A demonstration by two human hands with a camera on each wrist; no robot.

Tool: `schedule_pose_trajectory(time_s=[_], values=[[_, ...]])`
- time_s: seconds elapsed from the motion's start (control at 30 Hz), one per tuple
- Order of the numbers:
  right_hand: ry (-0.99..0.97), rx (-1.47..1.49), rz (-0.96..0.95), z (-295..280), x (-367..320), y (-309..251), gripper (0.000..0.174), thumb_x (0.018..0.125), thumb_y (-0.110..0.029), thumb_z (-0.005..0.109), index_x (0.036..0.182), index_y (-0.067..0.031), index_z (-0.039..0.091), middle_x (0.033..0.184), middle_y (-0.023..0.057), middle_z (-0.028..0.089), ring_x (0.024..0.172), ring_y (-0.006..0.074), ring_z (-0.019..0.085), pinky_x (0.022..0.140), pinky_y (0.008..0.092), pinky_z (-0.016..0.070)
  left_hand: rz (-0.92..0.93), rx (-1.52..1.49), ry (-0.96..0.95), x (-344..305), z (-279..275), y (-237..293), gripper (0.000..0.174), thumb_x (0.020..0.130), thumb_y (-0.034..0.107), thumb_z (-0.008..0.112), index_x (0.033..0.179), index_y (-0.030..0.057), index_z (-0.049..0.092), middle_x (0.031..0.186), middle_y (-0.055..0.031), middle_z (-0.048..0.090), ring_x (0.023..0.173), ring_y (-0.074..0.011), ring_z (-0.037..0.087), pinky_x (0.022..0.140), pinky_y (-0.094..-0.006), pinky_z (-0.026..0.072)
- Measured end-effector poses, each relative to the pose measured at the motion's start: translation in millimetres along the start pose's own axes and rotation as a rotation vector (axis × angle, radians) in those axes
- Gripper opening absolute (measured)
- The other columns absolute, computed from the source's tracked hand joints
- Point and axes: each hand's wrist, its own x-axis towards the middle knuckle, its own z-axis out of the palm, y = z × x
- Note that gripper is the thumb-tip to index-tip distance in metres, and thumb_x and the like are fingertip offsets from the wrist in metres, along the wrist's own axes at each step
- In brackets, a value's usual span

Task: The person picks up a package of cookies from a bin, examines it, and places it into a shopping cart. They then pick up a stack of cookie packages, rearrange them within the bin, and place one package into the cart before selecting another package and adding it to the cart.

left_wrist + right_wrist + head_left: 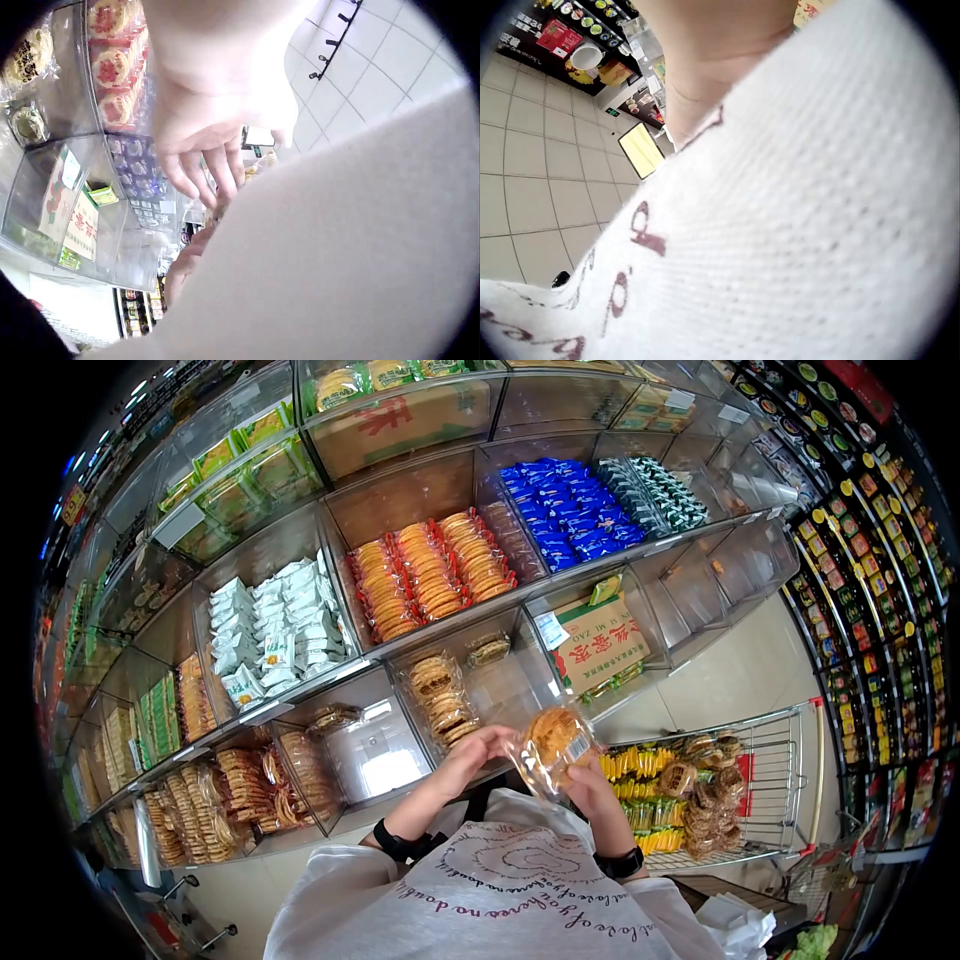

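In the head view, a clear-wrapped pack of round golden-brown biscuits [556,736] with a barcode label is held up in front of the chest. My right hand [593,788] grips its lower right side, thumb over the wrapper near the label. My left hand [474,754] pinches the wrapper's left edge with its fingertips. In the left wrist view, the left hand [206,142] reaches forward with bent fingers, and part of the right hand [185,271] shows beyond; the shirt hides much of the pack. Only the wrist and base of the right hand [705,82] appear in the right wrist view.
Clear display bins [400,650] hold red-wrapped biscuits [430,575], white packets [275,625] and blue packets [570,510]. Below stands a bin with a stack of wrapped biscuits [440,695]. A shopping cart [780,780] with yellow packets [640,765] is at right, before dark shelves [870,580].
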Motion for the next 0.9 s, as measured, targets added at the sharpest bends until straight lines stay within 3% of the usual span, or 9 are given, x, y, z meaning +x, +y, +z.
schedule_pose_trajectory(time_s=[0.1,0.17,0.3,0.47,0.57,0.6,0.7,0.73,0.9], values=[[-0.053,0.134,-0.002,-1.9,-0.5,0.0,0.055,0.068,-0.02,0.051,0.114,0.0023,0.032,0.11,0.0146,0.042,0.098,0.0239,0.045,0.084,0.0343,0.035,0.04,-0.055,0.097,5.5,6.1,7.7,0.05,0.076,0.031,0.05,0.114,0.0016,0.036,0.107,-0.0111,0.044,0.105,-0.0175,0.037,0.088,-0.0327,0.0263],[-0.032,0.341,0.257,-20.4,-3.1,10.2,0.053,0.07,-0.022,0.049,0.114,0.0022,0.032,0.11,0.0155,0.043,0.097,0.0249,0.046,0.083,0.0345,0.0357,0.198,0.643,-0.096,6.7,8.0,13.8,0.057,0.068,0.025,0.056,0.117,0.0043,0.035,0.122,-0.014,0.029,0.114,-0.0237,0.025,0.093,-0.0348,0.02],[-0.049,0.447,0.337,-16.0,-5.4,0.2,0.048,0.074,-0.024,0.042,0.114,0.0019,0.032,0.111,0.016,0.042,0.097,0.0257,0.046,0.083,0.0353,0.0365,0.269,1.001,-0.032,5.3,23.0,19.2,0.057,0.061,0.016,0.061,0.114,0.0191,0.042,0.128,-0.015,0.015,0.119,-0.029,0.012,0.096,-0.0405,0.0107],[0.165,-0.079,0.408,-15.2,-1.1,5.4,0.052,0.081,-0.042,0.028,0.111,-0.0012,0.037,0.106,0.0155,0.046,0.091,0.0235,0.05,0.073,0.032,0.0433,0.283,1.055,-0.097,4.9,19.3,16.5,0.039,0.061,0.013,0.062,0.099,0.0161,0.054,0.11,-0.0012,0.047,0.113,-0.025,0.031,0.093,-0.049,0.01],[0.005,0.009,0.451,-20.7,5.9,5.1,0.049,0.082,-0.041,0.026,0.108,-0.0011,0.041,0.098,0.0149,0.051,0.087,0.0219,0.051,0.068,0.0293,0.0441,0.186,0.981,-0.065,4.7,14.7,7.4,0.035,0.063,0.014,0.061,0.097,0.0157,0.055,0.104,0.0013,0.051,0.107,-0.0195,0.04,0.094,-0.0471,0.0078],[0.018,-0.123,0.425,-21.6,8.5,7.0,0.05,0.083,-0.041,0.024,0.105,-0.0004,0.043,0.091,0.0133,0.054,0.082,0.0189,0.053,0.065,0.0266,0.0433,0.216,1.093,-0.037,5.1,13.4,8.9,0.033,0.066,0.019,0.061,0.097,0.0112,0.054,0.097,-0.0028,0.055,0.097,-0.0183,0.048,0.091,-0.0405,0.0229],[0.058,-0.658,0.266,-55.9,12.2,22.0,0.047,0.084,-0.039,0.026,0.102,0.0007,0.044,0.086,0.011,0.055,0.078,0.0161,0.053,0.068,0.0251,0.0423,-0.142,0.937,0.128,6.5,7.0,8.5,0.034,0.069,0.024,0.06,0.096,0.0063,0.051,0.089,-0.0079,0.055,0.084,-0.0203,0.053,0.077,-0.0312,0.0381],[0.126,-0.614,0.241,-54.1,12.1,19.7,0.036,0.084,-0.028,0.034,0.095,0.0038,0.046,0.086,0.0108,0.055,0.072,0.0148,0.052,0.07,0.0242,0.0409,-0.06,0.939,0.132,8.8,-5.8,-0.6,0.037,0.071,0.027,0.058,0.097,0.003,0.049,0.082,-0.0109,0.055,0.074,-0.0216,0.054,0.063,-0.0272,0.0423],[0.082,-0.98,0.193,-67.7,2.4,6.6,0.029,0.082,-0.025,0.04,0.091,0.0007,0.048,0.08,0.0088,0.055,0.075,0.0144,0.052,0.069,0.0245,0.0401,-0.182,1.399,0.518,13.4,-69.6,-30.9,0.034,0.072,0.032,0.054,0.093,0.0065,0.047,0.075,-0.0153,0.054,0.069,-0.0288,0.053,0.059,-0.033,0.0422]])
